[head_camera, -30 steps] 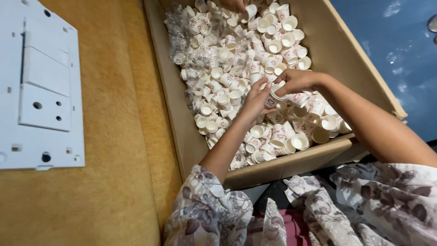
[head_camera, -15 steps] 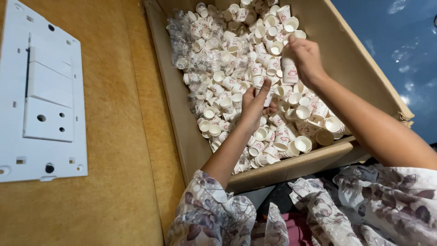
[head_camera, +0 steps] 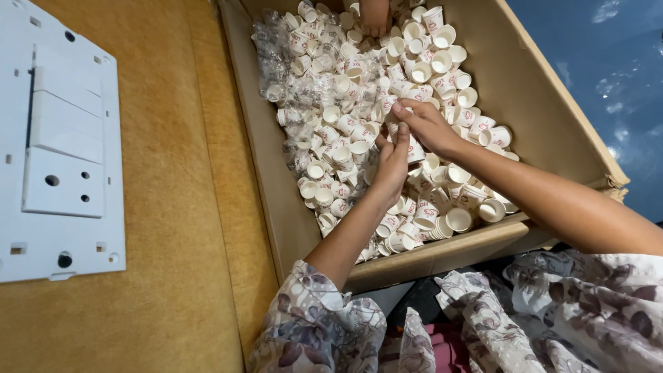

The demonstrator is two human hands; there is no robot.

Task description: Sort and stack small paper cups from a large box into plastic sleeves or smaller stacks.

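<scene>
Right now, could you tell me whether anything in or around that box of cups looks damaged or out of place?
Mostly no. The small paper cups lie jumbled in the cardboard box, none visibly crushed. The box's near right corner looks frayed. Loose clear plastic wrap lies among the cups at the left. Both hands, left and right, meet over a stack.

1. To your left, a white switch-and-socket plate [head_camera: 59, 148] lies flat on the brown wooden surface [head_camera: 173, 228], with rocker panels above and round pin holes below
2. At the far end of the box, another person's hand [head_camera: 375, 15] reaches in from the top edge
3. Along the box's far left side you see crumpled clear plastic wrap [head_camera: 276, 62]
4. Your floral-print sleeves [head_camera: 324, 331] fill the lower edge of the view, with a strip of pink fabric [head_camera: 442, 345] between them
5. To your right, beyond the box, there is a dark blue surface [head_camera: 608, 83] with pale marks
</scene>
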